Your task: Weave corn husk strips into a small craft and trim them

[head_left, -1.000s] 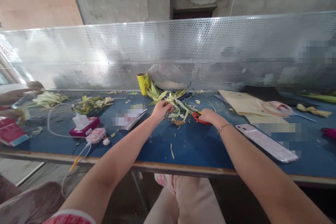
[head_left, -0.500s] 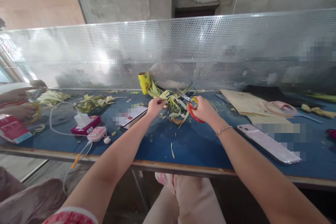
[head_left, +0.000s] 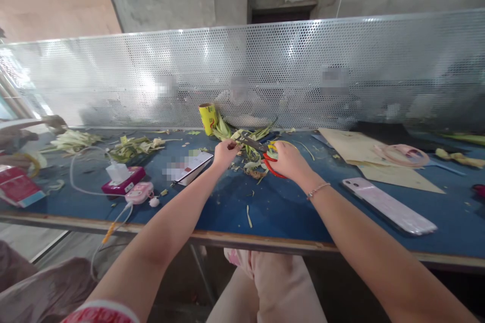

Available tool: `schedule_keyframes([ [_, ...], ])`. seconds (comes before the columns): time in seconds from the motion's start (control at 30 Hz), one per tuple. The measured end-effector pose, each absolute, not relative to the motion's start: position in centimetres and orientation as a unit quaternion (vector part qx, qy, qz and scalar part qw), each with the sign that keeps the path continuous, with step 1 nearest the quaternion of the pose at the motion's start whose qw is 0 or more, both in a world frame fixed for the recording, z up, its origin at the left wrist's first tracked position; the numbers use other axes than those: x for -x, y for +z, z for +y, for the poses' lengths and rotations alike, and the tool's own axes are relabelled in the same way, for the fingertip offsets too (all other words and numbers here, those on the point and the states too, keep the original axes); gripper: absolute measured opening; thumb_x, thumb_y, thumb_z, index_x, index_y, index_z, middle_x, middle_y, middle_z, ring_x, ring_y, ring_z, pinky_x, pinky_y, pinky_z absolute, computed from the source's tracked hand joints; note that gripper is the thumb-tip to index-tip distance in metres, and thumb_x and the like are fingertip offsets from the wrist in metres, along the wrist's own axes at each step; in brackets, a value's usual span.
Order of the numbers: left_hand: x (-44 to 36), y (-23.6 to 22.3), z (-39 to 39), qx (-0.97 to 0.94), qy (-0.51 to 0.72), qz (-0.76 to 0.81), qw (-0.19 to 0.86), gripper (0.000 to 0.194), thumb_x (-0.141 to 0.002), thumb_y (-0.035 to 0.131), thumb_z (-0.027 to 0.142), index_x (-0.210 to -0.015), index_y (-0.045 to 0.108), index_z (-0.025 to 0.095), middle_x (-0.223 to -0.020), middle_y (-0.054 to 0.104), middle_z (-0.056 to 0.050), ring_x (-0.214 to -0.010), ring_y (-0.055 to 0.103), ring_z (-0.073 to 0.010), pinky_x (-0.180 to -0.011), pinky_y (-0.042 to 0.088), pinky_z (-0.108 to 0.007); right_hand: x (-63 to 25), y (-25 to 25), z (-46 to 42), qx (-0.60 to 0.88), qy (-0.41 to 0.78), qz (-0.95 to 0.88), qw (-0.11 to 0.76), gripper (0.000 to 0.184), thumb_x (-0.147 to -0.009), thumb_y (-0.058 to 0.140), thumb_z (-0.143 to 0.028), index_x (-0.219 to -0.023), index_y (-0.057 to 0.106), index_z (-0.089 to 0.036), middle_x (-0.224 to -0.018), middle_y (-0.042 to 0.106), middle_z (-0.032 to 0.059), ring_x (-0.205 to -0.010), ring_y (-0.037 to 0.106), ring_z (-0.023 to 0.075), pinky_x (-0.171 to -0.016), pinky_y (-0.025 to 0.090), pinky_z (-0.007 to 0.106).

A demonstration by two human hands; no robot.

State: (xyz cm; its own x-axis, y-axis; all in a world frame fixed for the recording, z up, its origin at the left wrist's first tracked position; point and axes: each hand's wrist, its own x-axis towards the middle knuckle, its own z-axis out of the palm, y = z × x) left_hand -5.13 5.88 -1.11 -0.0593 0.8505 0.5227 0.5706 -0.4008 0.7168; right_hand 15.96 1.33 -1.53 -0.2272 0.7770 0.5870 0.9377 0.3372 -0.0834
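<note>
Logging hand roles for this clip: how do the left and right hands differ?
The right hand grips scissors; the left hand is pinched near their tips, any contents too small to tell. The right wrist wears a bracelet; the left shows none. Both hands are over the blue table, at the plant scraps.

view: head-worn | facing: forward, down | near: blue table (head_left: 223, 217) | beyond: perforated screen (head_left: 265, 55)

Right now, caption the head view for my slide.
Right hand holding red-handled scissors close to the left hand, near leafy scraps on a blue table.
</note>
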Motion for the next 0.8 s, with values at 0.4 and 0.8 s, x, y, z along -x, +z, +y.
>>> schedule_keyframes([
  [0.4, 4.2, -0.9, 5.0, -0.676, 0.504, 0.521, 0.138, 0.012, -0.064, 0.065, 0.026, -0.065, 0.059, 0.017, -0.062, 0.059, 0.001, -0.062, 0.051, -0.0117, -0.062, 0.040, -0.024, -15.8, -1.4, 1.2, 0.563, -0.163, -0.768, 0.260, 0.032, -0.080, 0.055, -0.042, -0.094, 0.052, -0.013, -0.090, 0.063, 0.0154, -0.088, 0.058, 0.0271, -0.071, 0.040, 0.032],
  [0.8, 4.0, -1.2, 4.9, -0.685, 0.505, 0.506, 0.141, 0.012, -0.063, 0.063, 0.028, -0.062, 0.057, 0.017, -0.061, 0.058, 0.002, -0.061, 0.051, -0.0110, -0.063, 0.041, -0.024, -16.1, -1.0, 0.6, 0.608, -0.160, -0.748, 0.213, 0.022, -0.081, 0.053, -0.038, -0.093, 0.056, -0.020, -0.091, 0.062, 0.0080, -0.077, 0.059, 0.0196, -0.059, 0.034, 0.027],
])
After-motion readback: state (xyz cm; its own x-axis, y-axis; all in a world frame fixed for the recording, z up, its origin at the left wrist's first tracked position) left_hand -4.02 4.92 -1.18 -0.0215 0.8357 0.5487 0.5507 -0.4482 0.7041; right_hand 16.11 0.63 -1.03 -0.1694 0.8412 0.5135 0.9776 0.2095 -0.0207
